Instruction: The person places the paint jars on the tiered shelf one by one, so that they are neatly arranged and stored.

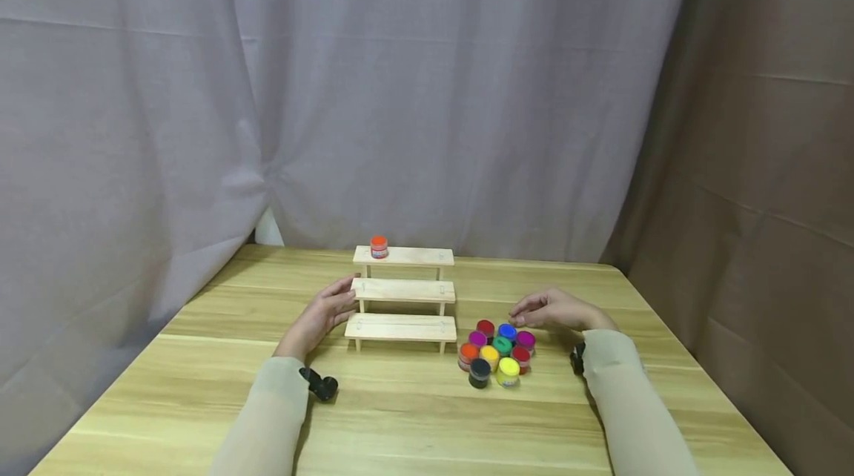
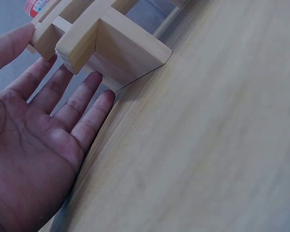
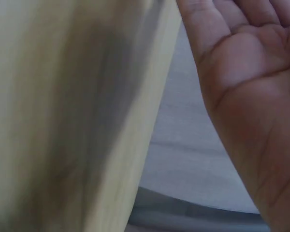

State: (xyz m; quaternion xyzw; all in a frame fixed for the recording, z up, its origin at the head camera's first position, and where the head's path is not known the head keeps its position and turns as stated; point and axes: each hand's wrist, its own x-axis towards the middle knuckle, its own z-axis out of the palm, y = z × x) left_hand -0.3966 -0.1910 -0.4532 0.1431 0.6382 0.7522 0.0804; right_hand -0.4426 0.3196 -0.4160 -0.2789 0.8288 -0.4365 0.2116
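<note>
A three-tier wooden stand (image 1: 403,289) has one small orange-lidded paint jar (image 1: 379,247) at the left of its top tier. At its left side, my left hand (image 1: 327,313) has fingers extended. The left wrist view shows the fingertips (image 2: 94,79) at the end of the stand, with the palm bare. Right of the stand, several paint jars sit in a tight cluster, among them a blue (image 1: 507,332), a green (image 1: 502,346), a black (image 1: 479,372) and a yellow one (image 1: 508,371). My right hand (image 1: 560,308) is just behind the blue jar, fingers loosely bent, with nothing visible in them.
The wooden table (image 1: 400,424) carries everything. Its back edge lies along a grey curtain (image 1: 434,127), and a darker curtain (image 1: 767,202) hangs on the right. Dark wrist devices (image 1: 323,385) are on both sleeves.
</note>
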